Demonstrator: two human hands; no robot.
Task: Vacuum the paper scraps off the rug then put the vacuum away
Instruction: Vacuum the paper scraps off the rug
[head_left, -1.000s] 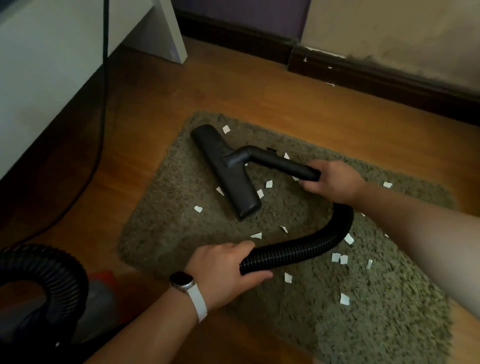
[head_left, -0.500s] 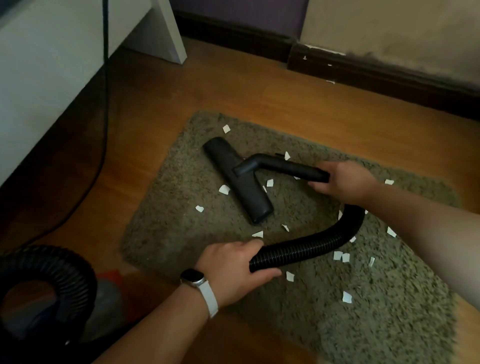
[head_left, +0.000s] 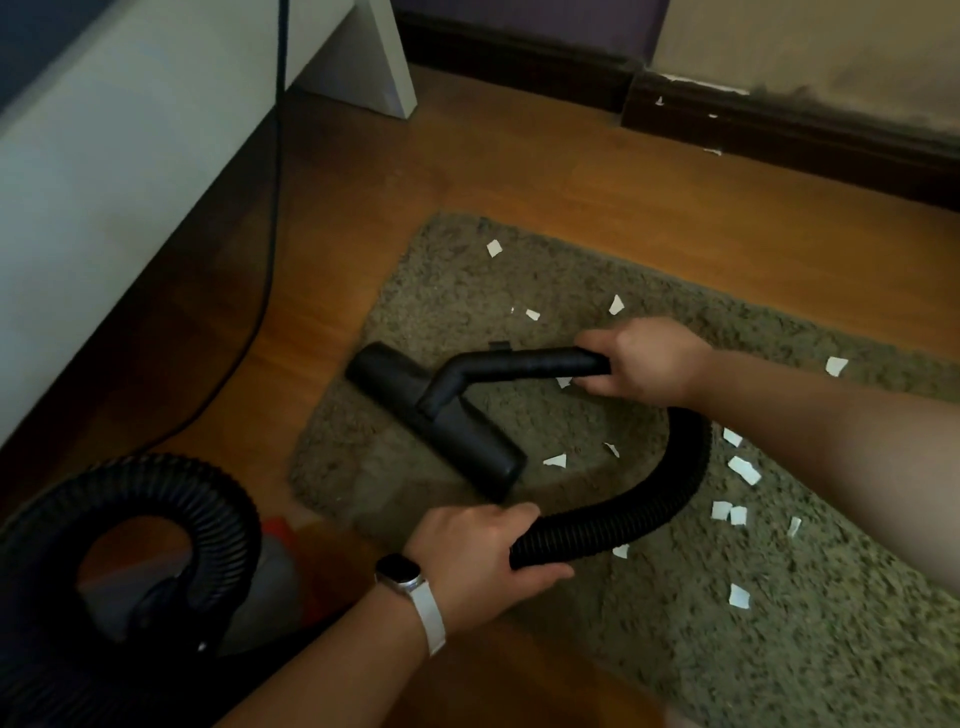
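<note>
Two grips hold one black vacuum line. Nearest, the left grip — a white-strapped watch at its wrist — is clenched round the ribbed hose, which loops rightward up into the right grip, wrapped round the smooth rigid tube. Left of that grip the matte floor head lies on the shaggy olive rug; white paper scraps are scattered beside and beyond both grips.

Dim, warm light leaves the wooden floor brightest, while deep shadow swallows the vacuum body at lower left. Wide-angle distortion bends the edges; slight blur softens the rug.
</note>
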